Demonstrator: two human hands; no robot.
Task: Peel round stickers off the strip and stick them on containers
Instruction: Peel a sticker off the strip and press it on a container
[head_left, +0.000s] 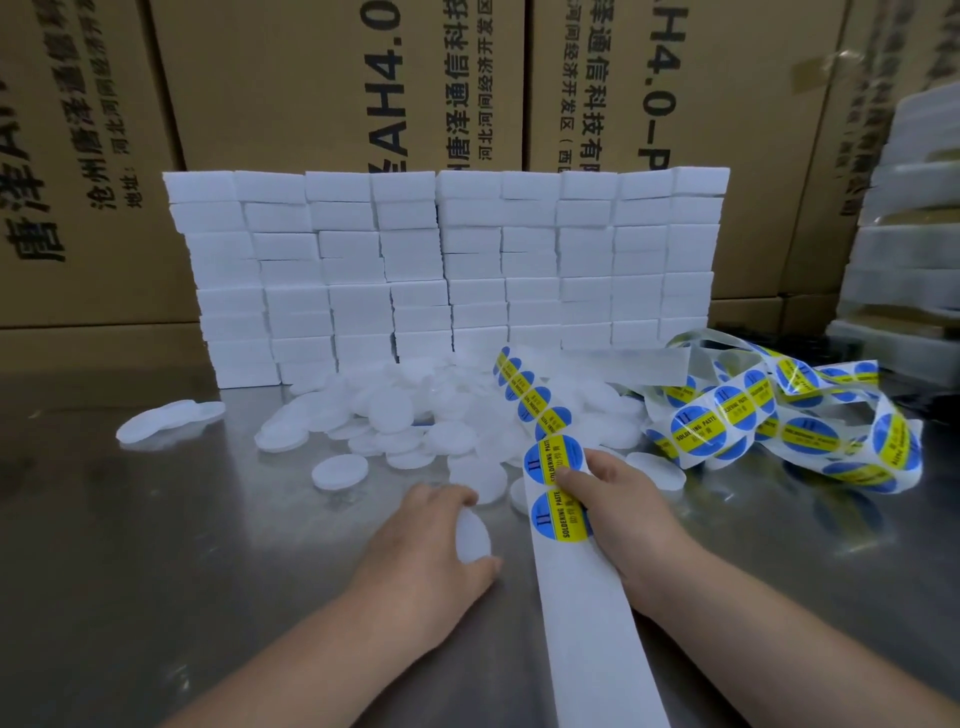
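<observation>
at lower centre a round white plastic container (472, 536) is gripped in the left hand (428, 540); the white strip of blue-yellow round stickers (582, 613) is pinched by the right hand (623, 501). peeling is judged next: an edge must be lifted.

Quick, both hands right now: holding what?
Left hand: grips a round white container.
Right hand: pinches the sticker strip.

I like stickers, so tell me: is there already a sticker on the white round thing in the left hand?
No, the white round container gripped by the left hand shows only plain white.
</observation>
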